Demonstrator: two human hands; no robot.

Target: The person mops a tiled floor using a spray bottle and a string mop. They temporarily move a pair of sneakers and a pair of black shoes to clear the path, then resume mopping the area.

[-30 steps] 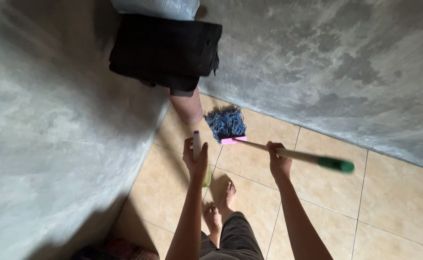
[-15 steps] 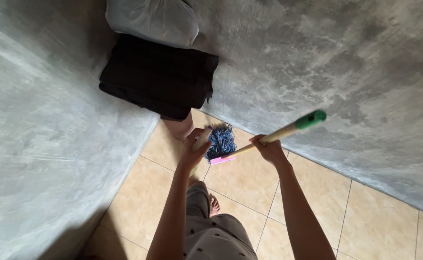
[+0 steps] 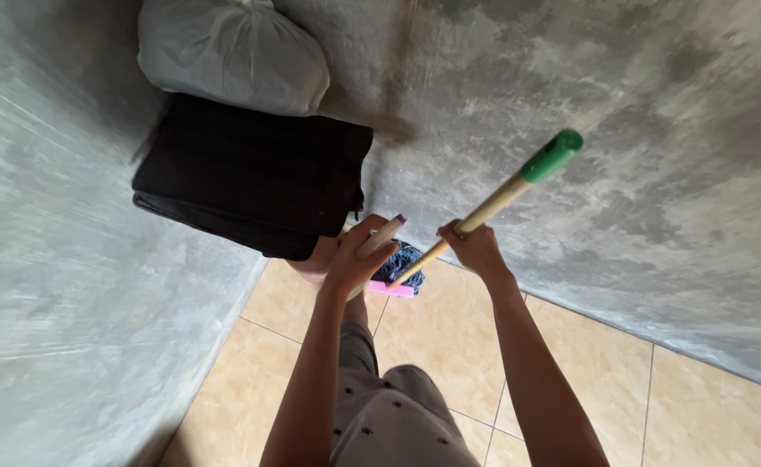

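Gripping one mop (image 3: 484,212) and one bottle (image 3: 378,239), two hands stay clenched.

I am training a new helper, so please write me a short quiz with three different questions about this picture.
1. True or false: the right hand holds the mop stick.
2. What lies on top of the black bag? A) grey sack B) bucket C) shoe
3. What colour is the cap at the top end of the stick?

Key:
1. True.
2. A, the grey sack.
3. Green. The left hand holds a bottle.
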